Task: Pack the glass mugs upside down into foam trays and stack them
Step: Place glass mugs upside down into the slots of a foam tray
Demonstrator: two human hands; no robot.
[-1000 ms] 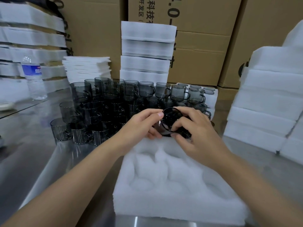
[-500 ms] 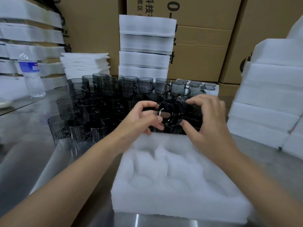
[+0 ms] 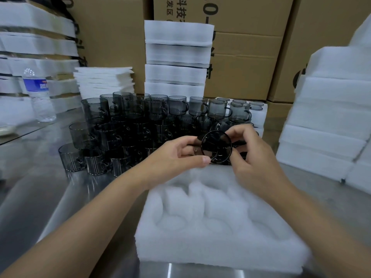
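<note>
Both hands hold one smoky grey glass mug (image 3: 216,147) above the far edge of a white foam tray (image 3: 218,243), its round end turned toward me. My left hand (image 3: 176,155) pinches its left side between thumb and fingers. My right hand (image 3: 251,155) grips its right side, fingers curled over the top. The tray's round pockets hold no mugs. Behind the hands, several more grey mugs (image 3: 124,125) stand stacked on the steel table (image 3: 36,193).
Stacks of foam trays rise at the back centre (image 3: 176,57), the right (image 3: 331,109) and the far left. A pile of thin foam sheets (image 3: 104,81) and a water bottle (image 3: 38,95) stand back left. Cardboard boxes (image 3: 247,63) line the wall.
The mug has been raised off the tray's far edge and turned in both hands, its round end now facing me more fully.
</note>
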